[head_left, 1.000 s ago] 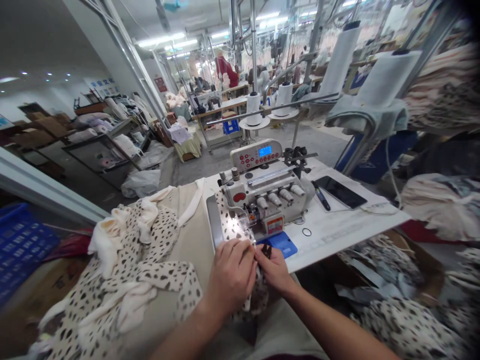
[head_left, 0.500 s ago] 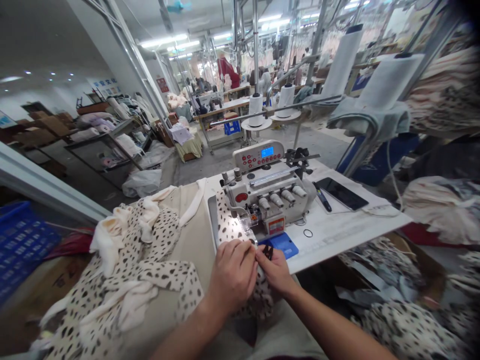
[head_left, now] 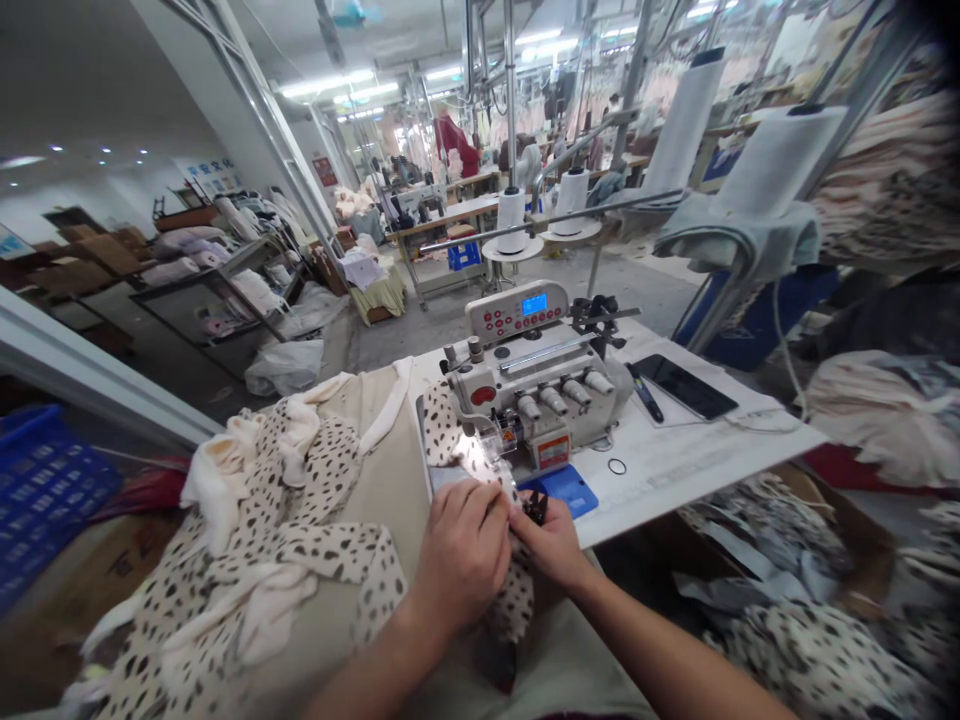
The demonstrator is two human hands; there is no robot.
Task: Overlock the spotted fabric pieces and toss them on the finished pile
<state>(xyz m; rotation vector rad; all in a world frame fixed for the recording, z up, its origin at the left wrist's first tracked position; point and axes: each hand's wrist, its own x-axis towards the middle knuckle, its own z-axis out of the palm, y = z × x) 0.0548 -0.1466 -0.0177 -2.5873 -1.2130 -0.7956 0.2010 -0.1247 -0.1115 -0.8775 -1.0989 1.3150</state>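
Note:
A cream fabric piece with dark spots [head_left: 444,428] runs under the presser area of a white overlock sewing machine [head_left: 536,390] and hangs down below my hands. My left hand [head_left: 469,535] is closed, pinching the fabric's edge just in front of the lit needle area. Beside it, my right hand [head_left: 551,540] grips the same edge between thumb and fingers. A small dark object [head_left: 535,506] sits within the right hand's curled fingers, its kind hard to make out. The fingertips of both hands nearly touch.
Spotted fabric pieces [head_left: 300,500] are heaped on the left. On the machine table lie a phone [head_left: 686,386], a box cutter [head_left: 646,395] and a black ring [head_left: 616,466]. Thread cones [head_left: 511,220] stand behind. Scraps [head_left: 817,650] fill the lower right; a blue basket [head_left: 52,490] stands far left.
The fabric behind the needle has shifted and now bunches farther back and left. Its hanging end below my hands has swung slightly. My hands have stayed almost in place.

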